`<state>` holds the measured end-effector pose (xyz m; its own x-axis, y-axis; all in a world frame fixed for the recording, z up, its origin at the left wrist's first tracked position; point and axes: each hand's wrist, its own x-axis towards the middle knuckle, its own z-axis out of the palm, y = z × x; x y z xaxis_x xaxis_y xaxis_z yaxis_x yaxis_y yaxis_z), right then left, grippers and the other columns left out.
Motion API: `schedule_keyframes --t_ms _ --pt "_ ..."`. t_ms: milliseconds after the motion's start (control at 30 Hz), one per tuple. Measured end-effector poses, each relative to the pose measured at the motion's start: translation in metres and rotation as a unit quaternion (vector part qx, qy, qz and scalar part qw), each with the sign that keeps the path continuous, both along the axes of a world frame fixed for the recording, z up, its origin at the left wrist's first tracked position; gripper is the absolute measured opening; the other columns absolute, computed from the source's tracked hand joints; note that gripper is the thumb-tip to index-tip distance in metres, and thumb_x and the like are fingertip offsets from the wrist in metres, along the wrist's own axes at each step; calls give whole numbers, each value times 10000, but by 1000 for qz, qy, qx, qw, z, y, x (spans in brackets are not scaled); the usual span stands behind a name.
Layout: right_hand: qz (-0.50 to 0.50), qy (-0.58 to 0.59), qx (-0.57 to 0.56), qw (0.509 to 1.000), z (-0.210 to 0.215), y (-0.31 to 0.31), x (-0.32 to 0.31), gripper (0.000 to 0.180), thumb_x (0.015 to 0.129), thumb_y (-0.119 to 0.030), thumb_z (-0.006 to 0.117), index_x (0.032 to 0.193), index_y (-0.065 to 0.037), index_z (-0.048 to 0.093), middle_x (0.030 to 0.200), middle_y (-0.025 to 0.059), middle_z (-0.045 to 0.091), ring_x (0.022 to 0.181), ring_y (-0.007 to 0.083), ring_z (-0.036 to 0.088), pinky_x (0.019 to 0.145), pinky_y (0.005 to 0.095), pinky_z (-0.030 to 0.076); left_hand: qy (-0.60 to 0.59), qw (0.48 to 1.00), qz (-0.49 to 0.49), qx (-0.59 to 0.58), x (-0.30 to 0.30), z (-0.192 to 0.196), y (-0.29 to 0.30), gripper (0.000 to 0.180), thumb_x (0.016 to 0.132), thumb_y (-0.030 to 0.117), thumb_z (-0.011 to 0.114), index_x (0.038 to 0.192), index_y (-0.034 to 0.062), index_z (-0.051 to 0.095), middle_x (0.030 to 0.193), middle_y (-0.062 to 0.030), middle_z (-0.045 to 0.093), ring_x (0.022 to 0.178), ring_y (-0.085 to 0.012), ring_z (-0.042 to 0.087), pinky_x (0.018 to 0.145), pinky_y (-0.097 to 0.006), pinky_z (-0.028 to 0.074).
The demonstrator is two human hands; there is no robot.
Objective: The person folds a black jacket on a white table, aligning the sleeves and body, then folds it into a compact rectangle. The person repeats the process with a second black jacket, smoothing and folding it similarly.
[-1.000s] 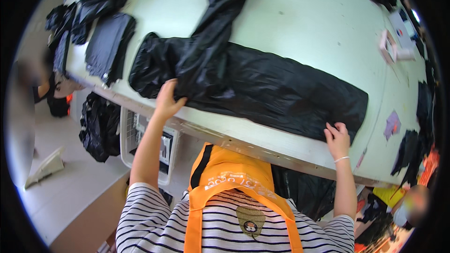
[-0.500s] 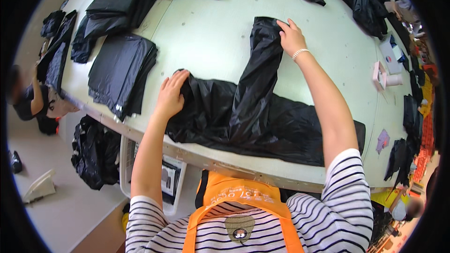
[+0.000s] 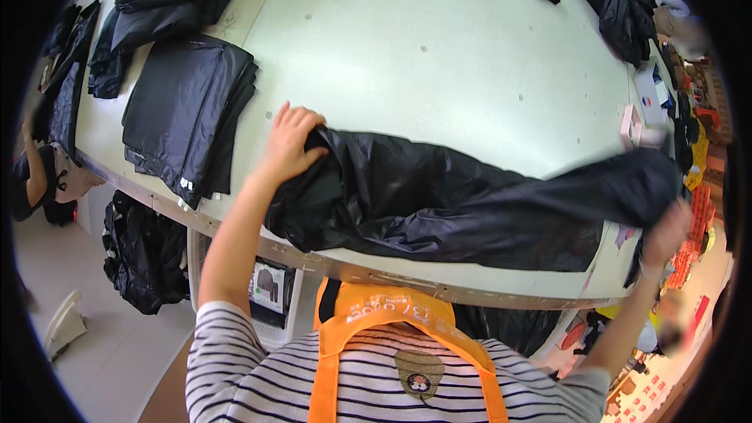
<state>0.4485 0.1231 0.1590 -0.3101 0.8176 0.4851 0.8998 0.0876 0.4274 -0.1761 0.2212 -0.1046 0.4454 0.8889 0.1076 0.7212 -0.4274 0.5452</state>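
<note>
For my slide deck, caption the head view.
Left hand and right hand spread a black garment on a pale table.

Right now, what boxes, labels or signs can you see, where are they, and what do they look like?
Small boxes: far right of the table, white with blue, squarish.
Pink-white carton: just below them on the table, small, upright.
Sheet on machine: under the table edge by the left arm, white rectangle with a dark picture.
Tags: corner of the folded black stack, tiny, white.
</note>
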Motion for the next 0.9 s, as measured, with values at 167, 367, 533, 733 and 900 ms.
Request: schedule_keyframes --t_ms 167,367,533,733,900 --pt "-247 100 110 957 86 -248 -61 224 929 -127 480 1068 11 588 1032 159 610 922 274 577 802 348 452 36 998 41 39 -14 -14 16 440 643 85 747 1046 108 574 1067 -86 563 1115 -292 503 1091 -497 250" --pt "-448 265 163 838 53 -391 -139 228 897 -127 552 1085 -3 587 1016 127 615 910 217 576 803 305 450 120 980 127 97 11 -5 16 452 686 35 628 1128 115 579 1218 -63 549 1276 -251 414 1110 -478 207" --pt "-398 377 244 800 99 -405 -120 256 870 -127 613 1099 -15 586 1003 100 619 899 169 576 803 269 449 1 990 -66 128 50 42 -42 229 702 111 619 928 91 653 1007 -70 665 1119 -247 574 1046 -422 305" --pt "-299 642 82 701 61 -253 2 311 838 -127 685 1116 -29 585 988 69 624 887 113 575 804 225 447 -74 993 72 65 43 14 -19 76 673 3 554 713 50 600 766 -68 647 849 -245 624 920 -362 401" --pt "-328 580 -189 722 -142 -115 160 221 744 -201 747 864 -25 690 845 55 679 774 156 609 764 284 469 5 940 266 213 121 35 -34 416 716 -32 486 1087 97 624 1087 -118 619 1003 -312 562 920 -403 416"
